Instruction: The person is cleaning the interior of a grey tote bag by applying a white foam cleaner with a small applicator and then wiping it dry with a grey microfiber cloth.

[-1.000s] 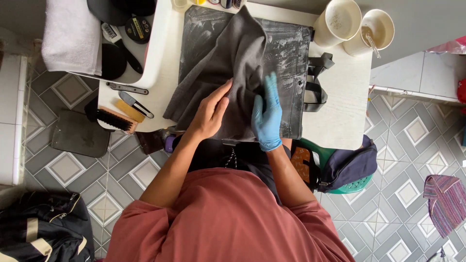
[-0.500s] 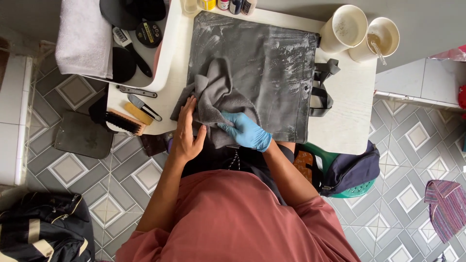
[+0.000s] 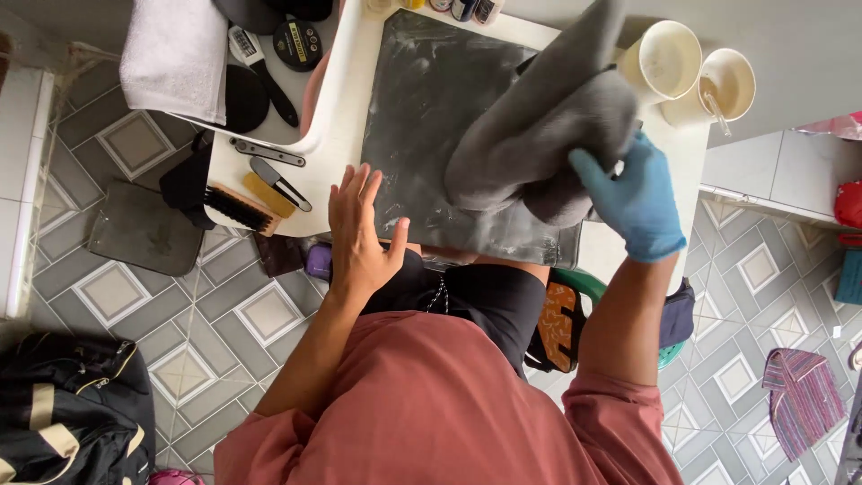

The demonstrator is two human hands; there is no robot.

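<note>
Gloved right hand (image 3: 639, 199) is clamping a grey cloth (image 3: 546, 133) above the dark mat (image 3: 429, 117) on the white worktop (image 3: 348, 135); left hand (image 3: 361, 232) is spreading open, perhaps touching the mat's edge, beside two cream cups (image 3: 697, 74).

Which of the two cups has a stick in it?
The right cup, farther from the gloved right hand. A thin stick leans inside it over brownish liquid. The left cup beside it holds no stick.

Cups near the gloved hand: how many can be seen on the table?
2. One cream cup stands at the table's far right corner, just beyond the grey cloth held by the gloved right hand; a second cup sits beside it, holding a stick. Others may be hidden.
</note>
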